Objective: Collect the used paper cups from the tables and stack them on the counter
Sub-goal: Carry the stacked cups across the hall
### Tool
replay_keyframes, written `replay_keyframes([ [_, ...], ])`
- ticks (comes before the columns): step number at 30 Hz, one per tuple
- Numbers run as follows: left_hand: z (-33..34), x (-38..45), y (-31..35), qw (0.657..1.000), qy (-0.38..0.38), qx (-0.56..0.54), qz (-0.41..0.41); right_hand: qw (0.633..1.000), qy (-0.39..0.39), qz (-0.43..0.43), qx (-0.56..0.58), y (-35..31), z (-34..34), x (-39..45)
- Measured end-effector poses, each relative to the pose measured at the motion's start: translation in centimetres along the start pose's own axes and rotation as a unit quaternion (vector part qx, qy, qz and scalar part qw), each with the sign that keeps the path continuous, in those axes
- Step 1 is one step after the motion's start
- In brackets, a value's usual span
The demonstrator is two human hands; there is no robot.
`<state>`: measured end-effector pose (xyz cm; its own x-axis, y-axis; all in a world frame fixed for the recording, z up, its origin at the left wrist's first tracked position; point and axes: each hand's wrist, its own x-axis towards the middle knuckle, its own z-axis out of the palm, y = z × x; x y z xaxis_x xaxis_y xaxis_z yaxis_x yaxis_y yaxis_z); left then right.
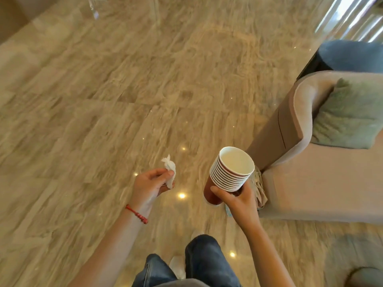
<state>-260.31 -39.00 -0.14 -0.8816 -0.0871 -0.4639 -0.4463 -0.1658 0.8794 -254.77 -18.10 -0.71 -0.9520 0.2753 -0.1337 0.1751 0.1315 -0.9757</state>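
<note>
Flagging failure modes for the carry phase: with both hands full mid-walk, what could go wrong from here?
1. The right hand grips the tall nested stack of red paper cups with white rims only near its base, and the stack is tilted; the upper cups could slide off.
2. The left hand pinches a crumpled white tissue, so it may be slow to steady the stack.
3. The glossy beige marble floor looks slick, and the beige upholstered armchair sits close beside the cups; a bump is possible.
</note>
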Motion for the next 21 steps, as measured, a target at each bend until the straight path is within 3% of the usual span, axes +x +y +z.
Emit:
replay_keyframes([
  [13, 15.5, 25.1, 13.0, 1.0, -0.018, 0.021, -0.002, 1.0, -0.011, -0.004, 0.021, -5.6, -2.8, 32.9],
  [21, 21.9, 38.6, 18.9, 1.0, -0.018, 0.013, -0.012, 1.0, -0.018, 0.005, 0.022, -7.4, -2.5, 48.9],
])
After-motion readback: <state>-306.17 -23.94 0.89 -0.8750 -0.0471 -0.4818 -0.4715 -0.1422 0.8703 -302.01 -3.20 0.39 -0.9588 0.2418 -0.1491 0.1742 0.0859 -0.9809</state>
